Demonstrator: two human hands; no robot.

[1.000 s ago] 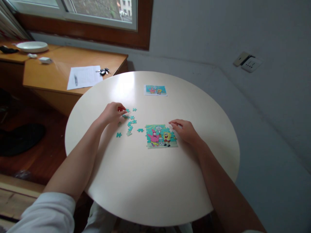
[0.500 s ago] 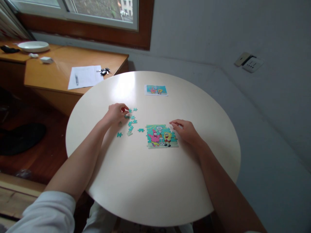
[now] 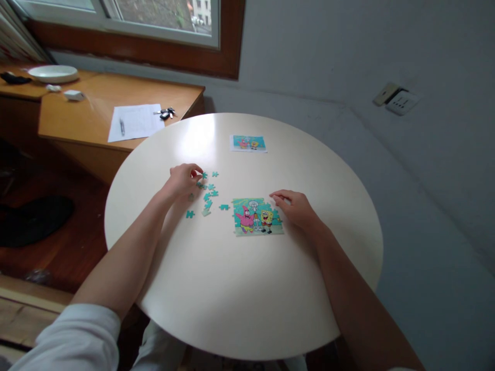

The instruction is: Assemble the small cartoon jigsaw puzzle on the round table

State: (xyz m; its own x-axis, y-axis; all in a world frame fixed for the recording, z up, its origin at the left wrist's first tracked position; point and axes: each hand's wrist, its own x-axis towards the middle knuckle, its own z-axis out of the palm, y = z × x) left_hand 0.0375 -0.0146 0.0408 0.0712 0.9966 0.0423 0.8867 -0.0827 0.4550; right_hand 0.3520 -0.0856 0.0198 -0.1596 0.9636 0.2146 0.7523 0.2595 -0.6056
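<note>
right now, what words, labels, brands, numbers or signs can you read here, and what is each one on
No text can be read for certain.
White sheet on the wooden desk: faint marks, too small to read.
Partly assembled puzzle: pale marks at its upper left, too blurred to tell if they are letters.
Picture card: too small to read.

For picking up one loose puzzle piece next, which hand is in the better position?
Probably the left hand: it is close beside the loose pieces. The right hand is beside the joined section, farther from them.
</note>
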